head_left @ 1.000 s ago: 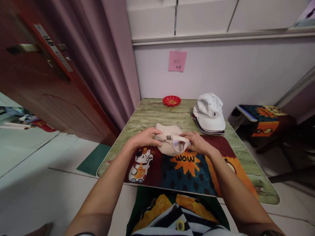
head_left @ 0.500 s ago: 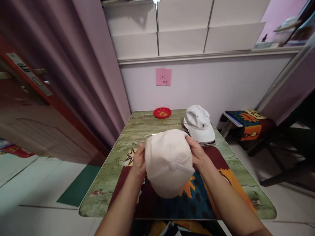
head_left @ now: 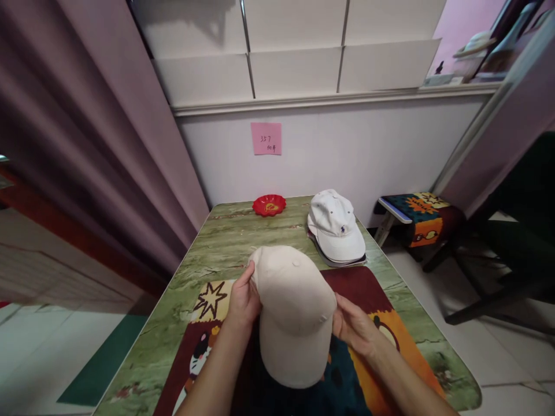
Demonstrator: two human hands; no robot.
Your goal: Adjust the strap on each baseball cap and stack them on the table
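Note:
A cream baseball cap [head_left: 295,306] is held between my two hands over the patterned cloth [head_left: 355,283], its brim pointing toward me. My left hand [head_left: 243,297] grips its left side, thumb on top. On the right side, my right hand [head_left: 354,325] pinches the edge, with part of its fingers hidden beneath the cap. Beyond it, at the back right of the table, a white cap with a small dark logo [head_left: 336,222] lies on top of a stack of caps.
On the green wood-pattern table [head_left: 234,231], a red scalloped dish [head_left: 269,205] stands at the back. A pink note [head_left: 266,138] is on the wall. A cloth-covered stool [head_left: 416,214] and a dark chair [head_left: 511,248] stand right of the table; a purple curtain hangs left.
The cream cap has tilted so its brim now shows toward me, held slightly lower. Both hands still grip it. The whole view has shifted, with the table's items appearing further left.

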